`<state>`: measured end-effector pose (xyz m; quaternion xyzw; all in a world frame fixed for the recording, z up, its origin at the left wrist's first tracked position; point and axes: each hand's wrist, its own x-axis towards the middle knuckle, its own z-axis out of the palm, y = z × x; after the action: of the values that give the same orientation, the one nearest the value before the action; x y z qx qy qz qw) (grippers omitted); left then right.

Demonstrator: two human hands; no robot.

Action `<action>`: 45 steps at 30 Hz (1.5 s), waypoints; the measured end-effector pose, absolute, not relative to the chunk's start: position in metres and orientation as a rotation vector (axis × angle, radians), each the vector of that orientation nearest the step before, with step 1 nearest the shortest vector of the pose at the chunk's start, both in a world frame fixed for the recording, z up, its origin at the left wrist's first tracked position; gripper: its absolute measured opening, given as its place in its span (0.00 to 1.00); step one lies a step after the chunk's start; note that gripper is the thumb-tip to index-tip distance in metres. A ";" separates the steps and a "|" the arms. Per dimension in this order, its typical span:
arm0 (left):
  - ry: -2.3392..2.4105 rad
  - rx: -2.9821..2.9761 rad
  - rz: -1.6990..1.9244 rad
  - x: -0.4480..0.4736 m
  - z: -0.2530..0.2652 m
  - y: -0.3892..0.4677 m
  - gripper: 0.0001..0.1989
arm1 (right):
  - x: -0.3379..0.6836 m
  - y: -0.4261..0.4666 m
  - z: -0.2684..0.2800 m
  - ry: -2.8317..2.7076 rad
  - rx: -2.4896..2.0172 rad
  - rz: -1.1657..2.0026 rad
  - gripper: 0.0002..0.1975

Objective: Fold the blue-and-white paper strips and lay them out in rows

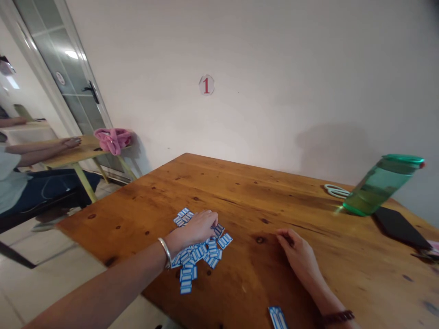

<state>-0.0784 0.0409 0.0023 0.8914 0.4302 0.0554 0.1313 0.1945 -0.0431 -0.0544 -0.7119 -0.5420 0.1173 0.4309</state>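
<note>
Cards lie piled at the table's left, presumably for easy reach. The left hand covers their far part; finger closure cannot be determined. Right: the right hand rests loosely curled, closure indeterminable, apparently for support.

Counted here are two hands of the wearer, a left hand and a right hand, with one bangle and one bracelet. One pile of cards overlaps too much to number, and at least one card lies apart. There are one bottle, one white coil, one pink cloth, one door, two round signs, at least two tables and parts of two other people.
</note>
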 end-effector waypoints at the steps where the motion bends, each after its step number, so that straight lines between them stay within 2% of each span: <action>1: 1.254 2.566 0.171 -0.079 0.001 0.042 0.08 | 0.195 -0.043 -0.055 -1.351 -1.772 0.295 0.13; 4: 1.260 2.496 0.191 -0.079 -0.004 0.046 0.08 | 0.196 -0.043 -0.056 -1.357 -1.766 0.294 0.13; 8: 1.258 2.397 0.209 -0.077 -0.006 0.051 0.02 | 0.196 -0.042 -0.057 -1.359 -1.751 0.282 0.12; 19: 1.225 2.184 0.287 -0.094 0.000 0.053 0.14 | 0.193 -0.041 -0.056 -1.351 -1.690 0.242 0.11; 26: 1.556 2.425 0.592 -0.117 0.006 0.041 0.19 | 0.191 -0.042 -0.054 -1.332 -1.672 0.233 0.10; 29: 1.654 2.456 0.347 -0.130 -0.004 0.038 0.26 | 0.189 -0.043 -0.054 -1.339 -1.649 0.226 0.09; 33: 1.641 2.490 0.220 -0.136 -0.020 0.031 0.29 | 0.187 -0.043 -0.053 -1.350 -1.657 0.200 0.09; 38: 1.360 2.738 0.283 -0.131 -0.023 0.019 0.24 | 0.187 -0.044 -0.052 -1.353 -1.658 0.211 0.09; 40: 1.381 2.754 0.219 -0.130 -0.025 0.020 0.22 | 0.187 -0.045 -0.051 -1.354 -1.658 0.219 0.09; 45: 1.607 2.679 0.165 -0.130 -0.035 0.027 0.27 | 0.187 -0.046 -0.048 -1.354 -1.665 0.213 0.08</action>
<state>-0.1297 0.0274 -0.0353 0.8563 0.5137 0.0528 0.0065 0.1866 -0.0465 -0.0483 -0.6804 -0.5532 0.0871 0.4727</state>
